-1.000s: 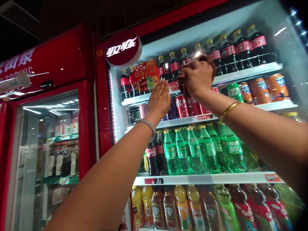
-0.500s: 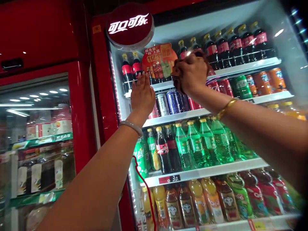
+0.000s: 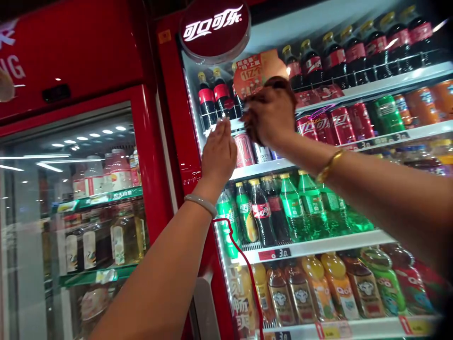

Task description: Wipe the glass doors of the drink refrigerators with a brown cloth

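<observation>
My left hand (image 3: 219, 153) lies flat with its fingers stretched upward against the glass front of the red drinks fridge (image 3: 193, 141), near the left edge of the door. To its right, my right hand (image 3: 275, 118) presses a bunched dark brown cloth (image 3: 286, 86) to the same glass, its fingers wrapped round it. Behind the cloth shows an orange-red promotional sign (image 3: 253, 71), its lower right part hidden by the hand and cloth. Cola bottles (image 3: 221, 92) stand on the top shelf behind the glass, and drink cans (image 3: 244, 148) on the shelf below.
A round lit sign (image 3: 214, 30) juts out at the fridge's top left. Green soda bottles (image 3: 293, 203) and juice bottles (image 3: 339, 283) fill lower shelves. At left stands another red fridge (image 3: 145, 141) with a glass door and bottles inside.
The cloth in my right hand has slid leftward across the glass, towards my left hand, and now covers the sign's lower right part. My view has shifted, showing more of the left fridge.
</observation>
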A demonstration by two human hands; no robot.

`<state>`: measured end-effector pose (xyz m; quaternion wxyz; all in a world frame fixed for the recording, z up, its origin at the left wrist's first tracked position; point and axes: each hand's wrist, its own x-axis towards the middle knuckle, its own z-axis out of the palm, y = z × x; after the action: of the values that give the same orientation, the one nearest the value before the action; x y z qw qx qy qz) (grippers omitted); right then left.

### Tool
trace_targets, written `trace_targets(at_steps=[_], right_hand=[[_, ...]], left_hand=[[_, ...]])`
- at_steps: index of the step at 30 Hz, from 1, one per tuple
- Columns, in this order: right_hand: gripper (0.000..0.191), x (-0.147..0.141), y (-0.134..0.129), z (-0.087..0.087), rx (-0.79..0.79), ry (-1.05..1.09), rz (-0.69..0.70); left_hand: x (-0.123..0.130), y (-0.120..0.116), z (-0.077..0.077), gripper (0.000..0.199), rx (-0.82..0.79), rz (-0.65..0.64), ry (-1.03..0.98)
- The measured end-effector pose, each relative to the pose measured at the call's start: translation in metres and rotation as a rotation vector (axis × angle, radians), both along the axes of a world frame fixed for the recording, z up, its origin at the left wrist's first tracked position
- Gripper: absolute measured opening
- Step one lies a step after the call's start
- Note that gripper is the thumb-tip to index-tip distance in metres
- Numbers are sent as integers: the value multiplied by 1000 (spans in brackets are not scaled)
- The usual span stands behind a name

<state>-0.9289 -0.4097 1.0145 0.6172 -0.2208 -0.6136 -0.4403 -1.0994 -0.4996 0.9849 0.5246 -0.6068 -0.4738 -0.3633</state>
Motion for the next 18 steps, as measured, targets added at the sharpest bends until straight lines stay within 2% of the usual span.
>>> trace_targets(at_steps=[2, 4, 6, 7, 9, 11, 12, 14, 16, 18], right_hand=[[45, -36, -24, -15, -83, 1, 105], [45, -46, -36, -36, -58, -149, 144], [45, -25, -30, -51, 0, -364, 168], [44, -8, -21, -52, 27, -463, 183], [43, 29, -2, -45, 42, -570, 217], [47, 49, 11, -29, -7, -452, 247], [49, 48, 12, -23, -49, -329, 258], [47, 29, 3, -18, -142, -74, 265], [43, -1, -14, -27, -194, 25, 252], [42, -19, -28, -44, -160, -106, 225]], left_hand=[[-2, -1, -4, 61, 61, -28, -154], [-4, -2, -11, 60, 77, -39, -205], [-6, -2, -22, 60, 65, -22, -146], [-6, -2, -28, 60, 62, -7, -111], [-6, -1, -37, 60, 65, 18, -76], [-4, 0, -40, 62, 67, 28, -80], [-3, 0, -41, 62, 66, 30, -86], [0, 0, -39, 63, 56, 39, -100], [2, -1, -37, 65, 51, 55, -111], [3, -3, -37, 66, 51, 73, -121]])
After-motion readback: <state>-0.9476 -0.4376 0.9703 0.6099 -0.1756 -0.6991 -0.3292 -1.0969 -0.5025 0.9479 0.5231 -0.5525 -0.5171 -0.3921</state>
